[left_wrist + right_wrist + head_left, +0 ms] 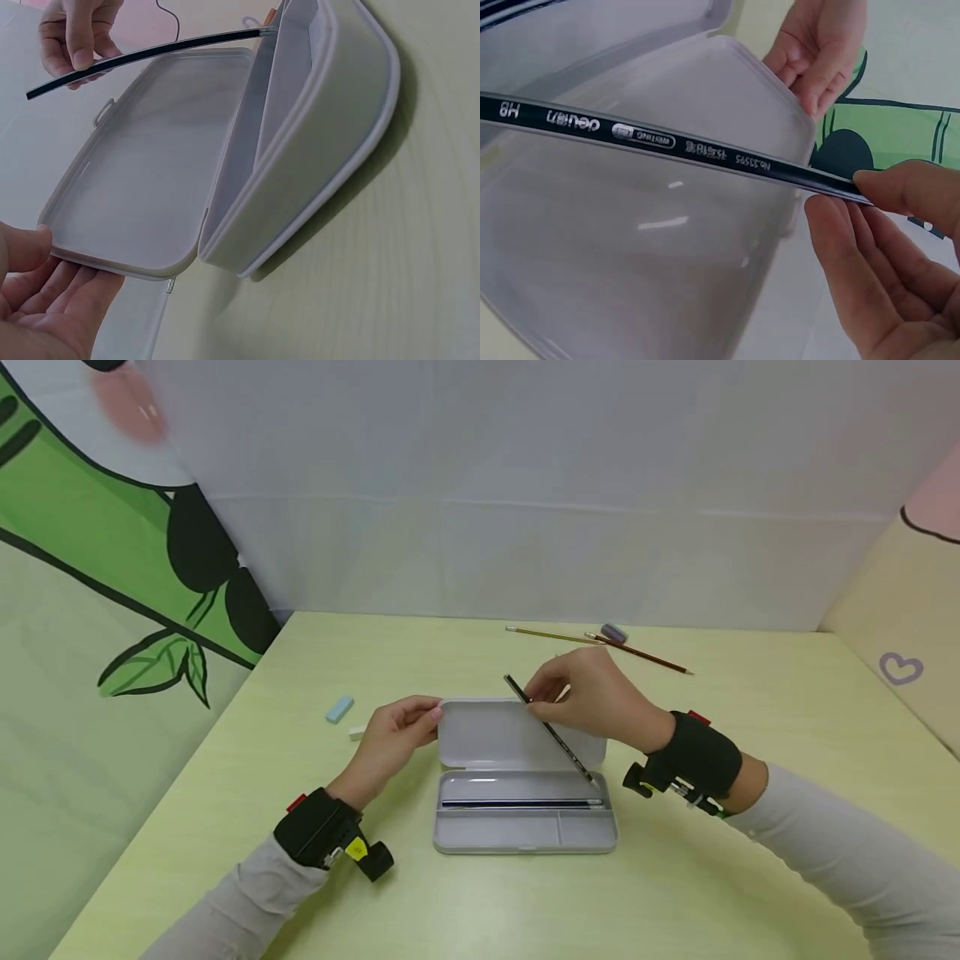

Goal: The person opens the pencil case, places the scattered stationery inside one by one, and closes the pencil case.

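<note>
A pale grey pencil case point(495, 837) lies on the table with its lid point(480, 731) raised. My left hand point(393, 739) grips the lid's left edge, thumb on the inner face and fingers behind, as the left wrist view shows. Between thumb and fingertips my right hand point(596, 693) pinches a black pencil point(652, 142) with white lettering and "HB" on its barrel. That pencil slants over the case, its lower end above the right part of the back compartment. Another dark pencil point(517, 805) lies lengthwise inside the case.
Behind the case lie a yellowish pencil point(551, 634), a dark red pencil point(648, 657) and a purplish-grey eraser point(614, 632). To the left are a light blue eraser point(340, 709) and a small white block point(356, 733) partly behind the left hand. A pale wall cloth point(525, 552) hangs along the table's far edge.
</note>
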A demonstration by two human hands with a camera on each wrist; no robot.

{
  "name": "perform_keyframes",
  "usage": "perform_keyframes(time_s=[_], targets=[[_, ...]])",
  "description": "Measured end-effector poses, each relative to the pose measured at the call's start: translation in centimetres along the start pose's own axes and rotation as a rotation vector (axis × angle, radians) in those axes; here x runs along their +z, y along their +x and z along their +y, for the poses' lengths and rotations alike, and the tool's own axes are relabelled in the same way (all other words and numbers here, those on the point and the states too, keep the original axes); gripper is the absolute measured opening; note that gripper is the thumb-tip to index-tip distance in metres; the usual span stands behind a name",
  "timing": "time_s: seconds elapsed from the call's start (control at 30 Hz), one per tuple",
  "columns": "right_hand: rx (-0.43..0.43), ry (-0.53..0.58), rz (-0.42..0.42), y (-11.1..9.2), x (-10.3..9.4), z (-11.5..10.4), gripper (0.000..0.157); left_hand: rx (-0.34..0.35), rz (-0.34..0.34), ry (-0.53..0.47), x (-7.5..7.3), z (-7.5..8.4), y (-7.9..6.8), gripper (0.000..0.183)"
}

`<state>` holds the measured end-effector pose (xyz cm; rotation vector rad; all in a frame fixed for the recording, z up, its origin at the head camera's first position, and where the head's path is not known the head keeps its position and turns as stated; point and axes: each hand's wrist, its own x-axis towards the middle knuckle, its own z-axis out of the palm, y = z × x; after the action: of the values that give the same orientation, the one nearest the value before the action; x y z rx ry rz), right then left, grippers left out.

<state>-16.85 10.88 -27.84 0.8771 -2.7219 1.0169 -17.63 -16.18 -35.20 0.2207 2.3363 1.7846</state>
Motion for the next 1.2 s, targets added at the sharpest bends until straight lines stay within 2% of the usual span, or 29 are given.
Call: perform_keyframes(time_s=[0.37, 0.63, 0.87, 1.03, 1.2], targets=[[-0.023, 0.036, -0.094, 0.0, 2.2, -0.1, 0.008, 0.005, 0.004, -0.015, 0.0, 0.1, -0.1, 0.033], [-0.119, 0.021, -0.257, 0.1, 5.2, -0.4, 0.006, -0.005, -0.002, -0.031, 0.2, -0.6, -0.4, 0.033], [-0.122, -0.031, -0.363, -0.1, 7.9, -0.6, 0.007, 0.001, -0.009, -0.028, 0.3, -0.5, -0.5, 0.033], [-0.177, -0.077, -0.377, 0.0, 8.7, -0.7, 0.006, 0.018, -0.016, -0.025, 0.1, -0.2, -0.3, 0.033], [-0.218, -0.146, -0.337, -0.3, 9.0, -1.1, 0.008, 0.028, -0.013, -0.015, 0.0, -0.1, -0.2, 0.034]])
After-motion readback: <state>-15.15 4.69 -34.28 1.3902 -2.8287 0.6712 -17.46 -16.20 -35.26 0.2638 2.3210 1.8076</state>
